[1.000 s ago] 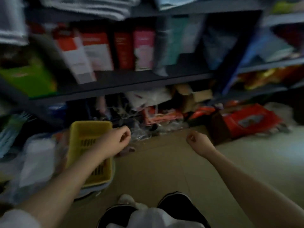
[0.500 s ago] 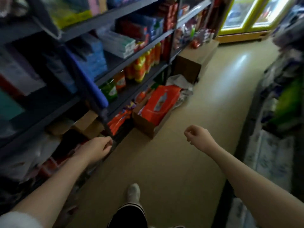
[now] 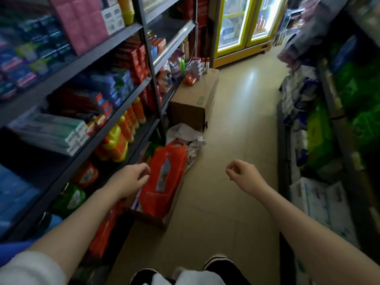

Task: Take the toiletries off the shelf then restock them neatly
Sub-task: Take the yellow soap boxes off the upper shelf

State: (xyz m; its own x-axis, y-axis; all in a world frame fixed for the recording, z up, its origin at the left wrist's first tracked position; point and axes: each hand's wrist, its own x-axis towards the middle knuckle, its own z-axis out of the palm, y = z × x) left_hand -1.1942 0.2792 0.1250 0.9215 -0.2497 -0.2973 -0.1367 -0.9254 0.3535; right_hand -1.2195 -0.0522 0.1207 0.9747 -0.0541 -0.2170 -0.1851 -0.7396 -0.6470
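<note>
- I noted a white sleeve [image 3: 26, 268] at the left upper arm; both forearms were bare.
- I saw dark, white-trimmed shoes [image 3: 218, 264] and white trousers [image 3: 197, 279].

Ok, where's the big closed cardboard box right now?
Head view, centre: the cardboard box stands on the aisle floor against the left shelving, before the yellow-framed fridges.

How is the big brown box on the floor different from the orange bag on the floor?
The brown cardboard box is plain, stiff and square-edged; the orange bag is bright, soft and printed with a bottle picture. The box has small bottles standing on top; nothing sits on the bag. The box is farther down the aisle; the bag is close to the left hand. Both rest on the floor beside the shelf.
</note>
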